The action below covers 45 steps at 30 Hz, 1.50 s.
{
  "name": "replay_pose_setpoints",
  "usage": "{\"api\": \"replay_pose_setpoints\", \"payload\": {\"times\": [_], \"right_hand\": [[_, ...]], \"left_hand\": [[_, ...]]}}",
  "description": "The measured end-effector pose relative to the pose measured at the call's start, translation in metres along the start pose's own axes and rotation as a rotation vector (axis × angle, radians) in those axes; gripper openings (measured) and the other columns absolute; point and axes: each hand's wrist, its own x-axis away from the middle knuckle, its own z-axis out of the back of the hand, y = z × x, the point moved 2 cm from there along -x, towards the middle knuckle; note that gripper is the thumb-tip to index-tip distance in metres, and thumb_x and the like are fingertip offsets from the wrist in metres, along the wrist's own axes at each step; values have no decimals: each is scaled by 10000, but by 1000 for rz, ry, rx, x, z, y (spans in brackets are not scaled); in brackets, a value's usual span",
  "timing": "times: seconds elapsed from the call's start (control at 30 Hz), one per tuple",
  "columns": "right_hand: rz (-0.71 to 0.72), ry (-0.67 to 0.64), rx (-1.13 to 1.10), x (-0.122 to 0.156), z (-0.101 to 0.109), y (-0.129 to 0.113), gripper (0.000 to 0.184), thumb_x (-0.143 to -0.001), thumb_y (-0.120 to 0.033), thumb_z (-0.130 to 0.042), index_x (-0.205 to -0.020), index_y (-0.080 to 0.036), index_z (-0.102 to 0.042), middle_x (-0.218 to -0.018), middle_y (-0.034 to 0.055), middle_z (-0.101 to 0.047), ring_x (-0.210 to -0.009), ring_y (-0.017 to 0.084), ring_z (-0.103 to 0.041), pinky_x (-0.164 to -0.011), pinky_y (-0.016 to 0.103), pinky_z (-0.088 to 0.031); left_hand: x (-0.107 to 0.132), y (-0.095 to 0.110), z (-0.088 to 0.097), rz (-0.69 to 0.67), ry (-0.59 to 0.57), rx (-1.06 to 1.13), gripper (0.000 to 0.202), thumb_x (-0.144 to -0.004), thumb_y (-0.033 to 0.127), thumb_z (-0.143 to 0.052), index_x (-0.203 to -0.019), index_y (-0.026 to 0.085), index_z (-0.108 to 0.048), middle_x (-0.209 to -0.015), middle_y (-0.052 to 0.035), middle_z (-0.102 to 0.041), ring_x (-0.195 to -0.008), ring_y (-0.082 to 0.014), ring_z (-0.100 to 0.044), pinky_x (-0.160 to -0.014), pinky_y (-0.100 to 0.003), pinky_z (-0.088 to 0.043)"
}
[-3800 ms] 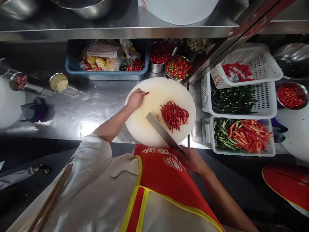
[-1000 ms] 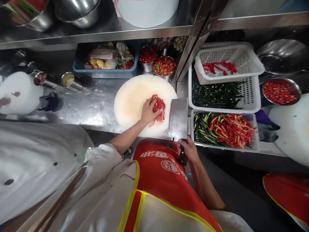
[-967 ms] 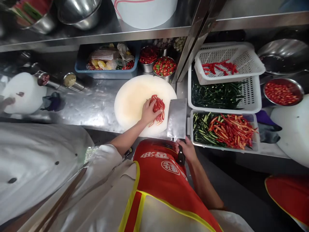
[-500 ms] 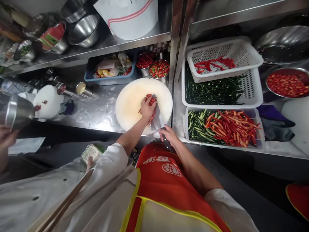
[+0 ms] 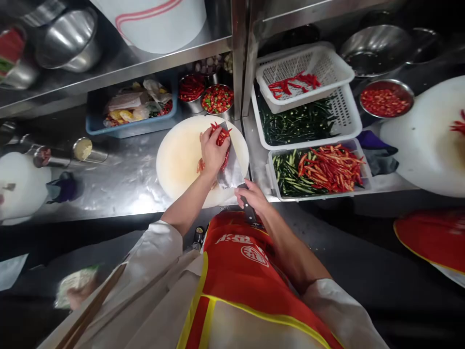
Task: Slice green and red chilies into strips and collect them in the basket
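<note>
A round white cutting board [image 5: 174, 145] lies on the steel counter in front of me. On its right half, my left hand [image 5: 213, 152] is closed over a bunch of red chilies [image 5: 222, 135], whose tips poke out past the fingers. My right hand [image 5: 253, 196] grips the black handle [image 5: 248, 211] of a cleaver. Its wide blade [image 5: 233, 172] slants up and left across the board, against the right side of the chilies. Other red pieces [image 5: 200, 166] show just left of my left wrist. Part of the chilies is hidden under my left hand.
Right of the board, a clear tub [image 5: 275, 186] holds green and red chilies, with white baskets [image 5: 358, 121] behind. A blue bin [image 5: 95, 127] and steel pots of chopped chilies [image 5: 217, 99] stand at the back. Another person's hand [image 5: 78, 294] holds a package at lower left.
The view has swung right, bringing another board into sight. My left hand now shows more chili tips by the blade. The co-worker's hand with the package has shifted left; the one with a bowl is gone.
</note>
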Motion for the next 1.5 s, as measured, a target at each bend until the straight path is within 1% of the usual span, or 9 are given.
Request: {"api": "replay_pose_setpoints", "payload": {"times": [0.2,0.43,0.53,0.6,0.8,0.9,1.13,1.27,1.5], "right_hand": [[103,153,23,57,40,-23,218,-729,-310,-672,-754,-228,-472,-536,-90,-517,-374,76,-442,-359,215,-380],[130,319,6,147,122,-40,214,-728,-289,-688,-797,-218,-498,-531,-87,-514,-383,82,-445,-361,222,-390],[130,371,-86,174,147,-37,236,-720,-294,-703,-796,-219,-493,-557,-86,-513,-386,78,-447,-358,223,-386],[129,400,-151,184,158,-34,242,-709,-286,-708,-791,-221,-489,-566,-84,-515,-388,75,-446,-357,218,-379],[133,493,-388,184,176,-35,271,-650,-241,-710,-759,-230,-462,-571,-76,-513,-407,67,-430,-361,197,-350],[148,507,-482,178,184,-39,286,-625,-229,-709,-739,-231,-446,-569,-69,-516,-413,65,-423,-366,191,-341],[124,496,-582,171,198,-47,329,-589,-221,-720,-712,-228,-415,-556,-64,-517,-417,64,-414,-366,183,-324],[120,478,-551,183,195,-52,313,-609,-231,-718,-734,-229,-432,-575,-65,-520,-423,65,-421,-375,190,-337],[35,495,-486,236,183,-52,265,-648,-258,-706,-750,-227,-464,-600,-67,-508,-415,67,-422,-370,209,-349]], "left_hand": [[5,83,-35,-149,-40,93,453,-899,535,-549,-1265,268,-577,-1410,-58,-463,-1347,-255,-397,-1170,-433,-309],[55,193,-108,-231,-124,144,418,-927,485,-526,-1284,272,-571,-1403,-64,-465,-1340,-251,-403,-1153,-446,-328],[79,225,-139,-230,-199,136,387,-907,438,-577,-1246,254,-608,-1367,-70,-500,-1299,-241,-447,-1137,-414,-354],[91,237,-159,-228,-279,112,379,-892,416,-604,-1229,242,-628,-1337,-72,-527,-1267,-231,-476,-1124,-383,-371],[94,244,-221,-232,-570,15,375,-850,399,-656,-1190,243,-673,-1304,-70,-555,-1197,-241,-535,-1086,-362,-403],[87,243,-239,-252,-612,-13,374,-834,406,-673,-1165,235,-687,-1319,-79,-532,-1206,-242,-528,-1100,-363,-388],[89,240,-237,-539,-703,-68,471,-836,524,-634,-1231,267,-643,-1355,-73,-500,-1299,-250,-431,-1129,-388,-344],[87,233,-241,-522,-702,-97,471,-869,503,-595,-1253,231,-626,-1351,-96,-507,-1271,-253,-453,-1112,-389,-360],[75,220,-241,-557,-713,-63,398,-943,420,-505,-1257,204,-622,-1361,-91,-519,-1271,-203,-474,-1116,-336,-359]]}}
